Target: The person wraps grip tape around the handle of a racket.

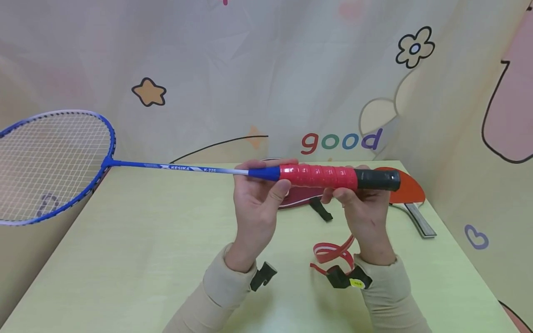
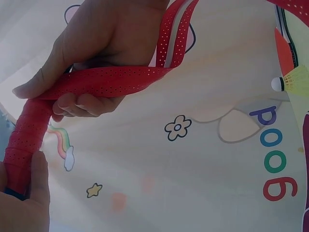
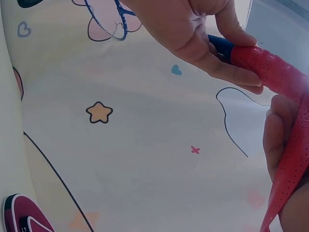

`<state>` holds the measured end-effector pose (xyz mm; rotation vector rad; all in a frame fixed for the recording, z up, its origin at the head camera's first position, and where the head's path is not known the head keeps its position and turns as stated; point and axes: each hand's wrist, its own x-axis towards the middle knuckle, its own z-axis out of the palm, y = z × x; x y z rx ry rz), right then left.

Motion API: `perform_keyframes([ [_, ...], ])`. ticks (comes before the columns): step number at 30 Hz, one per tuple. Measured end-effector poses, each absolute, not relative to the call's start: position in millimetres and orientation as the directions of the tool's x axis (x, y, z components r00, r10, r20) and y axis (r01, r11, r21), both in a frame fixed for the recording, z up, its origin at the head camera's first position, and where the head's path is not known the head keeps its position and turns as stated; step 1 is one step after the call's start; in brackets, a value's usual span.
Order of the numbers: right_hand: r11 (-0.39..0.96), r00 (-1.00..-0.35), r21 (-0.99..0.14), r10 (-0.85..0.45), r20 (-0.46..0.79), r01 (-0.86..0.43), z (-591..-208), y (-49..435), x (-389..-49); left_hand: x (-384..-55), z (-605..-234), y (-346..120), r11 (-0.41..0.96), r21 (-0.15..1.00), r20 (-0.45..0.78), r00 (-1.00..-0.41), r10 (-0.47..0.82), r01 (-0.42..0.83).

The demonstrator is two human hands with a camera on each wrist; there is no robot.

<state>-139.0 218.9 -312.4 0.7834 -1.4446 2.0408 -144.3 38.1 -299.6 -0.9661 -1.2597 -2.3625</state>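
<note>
A blue badminton racket is held level above the table in the head view, its strung head to the left. Red perforated grip tape winds round most of the handle; the black butt end shows uncovered. My left hand holds the racket where the blue cone meets the tape. In the left wrist view my right hand pinches the tape at the handle, thumb on top and fingers below. A loose tail of tape trails from it, with a pale strip along its middle.
On the table behind my hands lies a maroon case with a black strap. An orange-red table tennis paddle lies at the right, partly hidden. The left wrist view shows a yellow shuttlecock. A printed curtain stands behind.
</note>
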Motion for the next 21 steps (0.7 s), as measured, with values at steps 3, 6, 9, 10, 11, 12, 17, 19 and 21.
perform_keyframes([
  [3,-0.296,-0.696,-0.652,0.061,0.716,-0.697,-312.1,220.4,-139.6,-143.8,-300.1,38.7,-0.551,0.628,0.679,-0.733,0.043,0.549],
  [6,-0.293,-0.697,-0.656,0.051,0.716,-0.695,-312.4,221.6,-139.4,-143.4,-300.6,39.4,-0.538,0.629,0.681,-0.731,0.035,0.561],
  [9,-0.281,-0.692,-0.655,0.048,0.72,-0.701,-312.3,222.2,-139.7,-144.5,-300.9,39.7,-0.535,0.623,0.689,-0.724,0.029,0.571],
  [10,-0.277,-0.688,-0.652,0.047,0.724,-0.705,-312.2,222.4,-140.0,-144.8,-300.9,39.8,-0.534,0.621,0.691,-0.722,0.028,0.574],
  [11,-0.275,-0.685,-0.65,0.047,0.727,-0.708,-312.2,222.5,-140.2,-145.1,-301.0,39.9,-0.534,0.619,0.693,-0.721,0.027,0.576],
  [12,-0.27,-0.683,-0.648,0.047,0.729,-0.712,-312.1,222.6,-140.4,-145.4,-301.2,40.0,-0.533,0.617,0.695,-0.718,0.026,0.579],
  [17,-0.259,-0.668,-0.637,0.045,0.743,-0.726,-311.4,223.3,-141.9,-146.9,-301.8,40.4,-0.536,0.605,0.707,-0.706,0.021,0.589],
  [19,-0.251,-0.663,-0.634,0.043,0.747,-0.731,-310.9,223.7,-142.4,-147.7,-302.1,40.6,-0.539,0.6,0.711,-0.703,0.02,0.591],
  [21,-0.239,-0.661,-0.635,0.042,0.749,-0.735,-310.5,224.1,-142.5,-148.5,-302.4,40.7,-0.541,0.596,0.714,-0.7,0.019,0.593],
])
